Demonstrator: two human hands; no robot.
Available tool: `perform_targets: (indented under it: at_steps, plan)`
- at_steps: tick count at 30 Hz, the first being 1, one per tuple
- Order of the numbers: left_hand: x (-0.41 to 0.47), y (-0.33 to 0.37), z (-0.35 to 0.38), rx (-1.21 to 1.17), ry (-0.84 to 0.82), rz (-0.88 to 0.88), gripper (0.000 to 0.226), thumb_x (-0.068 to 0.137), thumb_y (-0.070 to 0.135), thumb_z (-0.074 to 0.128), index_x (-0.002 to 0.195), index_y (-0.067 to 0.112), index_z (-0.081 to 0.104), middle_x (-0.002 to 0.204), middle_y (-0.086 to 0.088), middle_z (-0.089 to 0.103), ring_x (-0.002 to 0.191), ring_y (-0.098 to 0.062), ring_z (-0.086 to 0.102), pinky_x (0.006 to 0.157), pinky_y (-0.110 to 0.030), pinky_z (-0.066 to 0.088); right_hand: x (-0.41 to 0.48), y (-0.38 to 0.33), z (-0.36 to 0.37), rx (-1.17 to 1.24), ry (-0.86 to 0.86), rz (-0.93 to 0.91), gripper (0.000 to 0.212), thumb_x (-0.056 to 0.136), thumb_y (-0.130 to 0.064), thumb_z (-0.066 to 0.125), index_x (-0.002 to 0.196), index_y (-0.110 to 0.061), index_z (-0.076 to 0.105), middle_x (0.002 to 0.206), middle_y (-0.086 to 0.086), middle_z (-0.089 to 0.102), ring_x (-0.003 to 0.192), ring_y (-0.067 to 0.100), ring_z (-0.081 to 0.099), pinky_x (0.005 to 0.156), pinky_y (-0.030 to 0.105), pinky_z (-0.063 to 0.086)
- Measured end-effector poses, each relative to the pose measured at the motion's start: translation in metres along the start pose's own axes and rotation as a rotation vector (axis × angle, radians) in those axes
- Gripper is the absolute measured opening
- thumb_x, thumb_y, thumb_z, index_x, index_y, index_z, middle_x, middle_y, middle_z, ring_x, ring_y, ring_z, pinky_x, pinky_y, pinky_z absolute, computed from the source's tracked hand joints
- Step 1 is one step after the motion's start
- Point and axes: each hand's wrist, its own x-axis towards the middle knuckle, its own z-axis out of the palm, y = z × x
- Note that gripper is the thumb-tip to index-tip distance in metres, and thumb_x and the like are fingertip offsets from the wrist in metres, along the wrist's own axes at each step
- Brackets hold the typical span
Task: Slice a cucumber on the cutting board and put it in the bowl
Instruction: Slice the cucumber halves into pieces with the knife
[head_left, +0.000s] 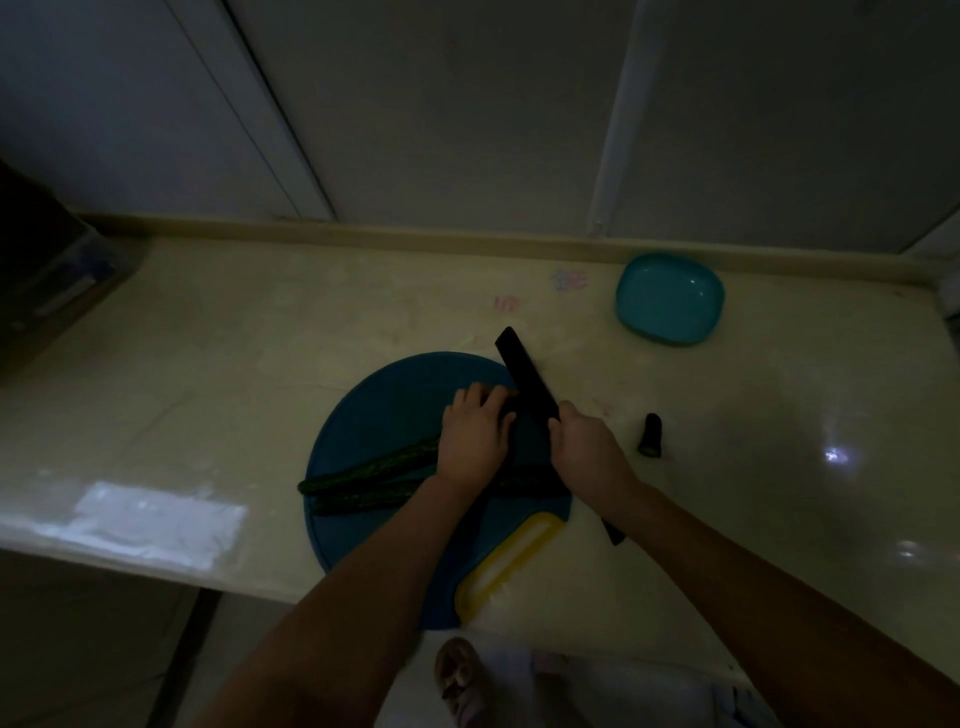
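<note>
a dim kitchen: a pale bench under grey cabinet doors, with a round blue cutting board near its front edge and the teal bowl empty, well apart at the back right. the cucumber lies across the board; the left grip curls down over it, and the right grip wraps tight round the handle of the black knife, blade just beside the left fingertips. to slice well, tuck those fingertips back, hold the blade square to the cucumber and cut thin, even rounds.
</note>
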Motion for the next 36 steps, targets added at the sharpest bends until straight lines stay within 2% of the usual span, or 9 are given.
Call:
perform_targets:
  at_steps: [3,7,13,18,21,24,29,34,36]
  plan:
    - [0.0,0.002,0.0,-0.002,0.016,-0.021,0.029,0.093,0.021,0.052,0.12,0.014,0.056,0.108,-0.014,0.056,0.097,-0.028,0.048,0.075,-0.036,0.038,0.0,-0.002,-0.003,0.014,-0.001,-0.008,0.024,0.099,-0.014,0.034,0.099,0.002,0.052,0.075,0.017,0.056,0.059,0.019,0.044,0.055,0.027,0.031]
    - [-0.001,0.002,-0.001,0.006,0.022,-0.03,0.027,0.093,0.02,0.052,0.118,0.012,0.057,0.107,-0.013,0.056,0.096,-0.028,0.048,0.074,-0.033,0.034,0.0,-0.004,-0.004,-0.025,0.006,-0.022,0.024,0.099,-0.014,0.035,0.1,0.002,0.052,0.073,0.015,0.055,0.049,0.009,0.034,0.044,0.025,0.025]
    - [-0.001,0.001,-0.003,0.008,0.01,-0.014,0.025,0.093,0.019,0.051,0.116,0.012,0.056,0.108,-0.012,0.055,0.097,-0.027,0.046,0.073,-0.033,0.033,-0.003,-0.006,-0.005,-0.072,-0.034,-0.011,0.024,0.099,-0.015,0.034,0.103,0.002,0.05,0.085,0.02,0.062,0.062,0.019,0.045,0.055,0.027,0.031]
    - [-0.003,-0.005,-0.004,-0.024,0.007,-0.02,0.025,0.092,0.019,0.051,0.116,0.013,0.056,0.106,-0.011,0.055,0.096,-0.027,0.047,0.075,-0.035,0.036,0.0,-0.009,-0.003,-0.072,-0.082,-0.033,0.022,0.099,-0.015,0.033,0.1,0.0,0.049,0.083,0.019,0.06,0.051,0.01,0.036,0.043,0.02,0.019]
    - [-0.001,-0.008,-0.006,-0.06,0.003,-0.02,0.024,0.092,0.018,0.052,0.115,0.012,0.056,0.104,-0.011,0.055,0.095,-0.026,0.047,0.075,-0.036,0.038,0.008,-0.009,-0.002,-0.079,-0.1,-0.053,0.019,0.099,-0.014,0.034,0.096,-0.004,0.049,0.07,0.008,0.052,0.049,0.003,0.03,0.043,0.019,0.017]
    - [-0.002,-0.009,-0.006,-0.084,0.004,-0.024,0.026,0.092,0.018,0.053,0.117,0.012,0.057,0.104,-0.012,0.055,0.094,-0.026,0.046,0.076,-0.036,0.039,0.014,-0.012,-0.001,-0.101,-0.15,-0.048,0.013,0.099,-0.013,0.033,0.088,-0.013,0.039,0.061,-0.006,0.034,0.05,0.002,0.029,0.044,0.018,0.016]
    - [-0.002,-0.007,-0.004,-0.093,0.038,-0.049,0.025,0.091,0.015,0.056,0.115,0.011,0.058,0.102,-0.016,0.055,0.091,-0.028,0.048,0.074,-0.036,0.039,0.02,-0.012,0.005,-0.103,-0.143,-0.062,0.013,0.099,-0.013,0.034,0.087,-0.013,0.037,0.072,0.006,0.046,0.049,0.003,0.029,0.043,0.019,0.015]
    - [-0.002,-0.002,-0.005,-0.062,0.082,-0.096,0.025,0.09,0.014,0.054,0.115,0.01,0.059,0.098,-0.018,0.055,0.088,-0.031,0.048,0.071,-0.035,0.037,0.019,-0.008,0.003,-0.122,-0.145,-0.084,0.019,0.099,-0.013,0.034,0.097,-0.002,0.05,0.081,0.019,0.059,0.049,0.008,0.032,0.044,0.023,0.018]
    - [-0.001,-0.002,-0.005,-0.058,0.083,-0.098,0.026,0.091,0.014,0.053,0.116,0.011,0.059,0.099,-0.017,0.055,0.088,-0.031,0.048,0.072,-0.036,0.038,0.016,-0.006,0.001,-0.131,-0.154,-0.094,0.015,0.099,-0.012,0.034,0.094,-0.007,0.048,0.079,0.017,0.059,0.049,0.004,0.028,0.045,0.023,0.018]
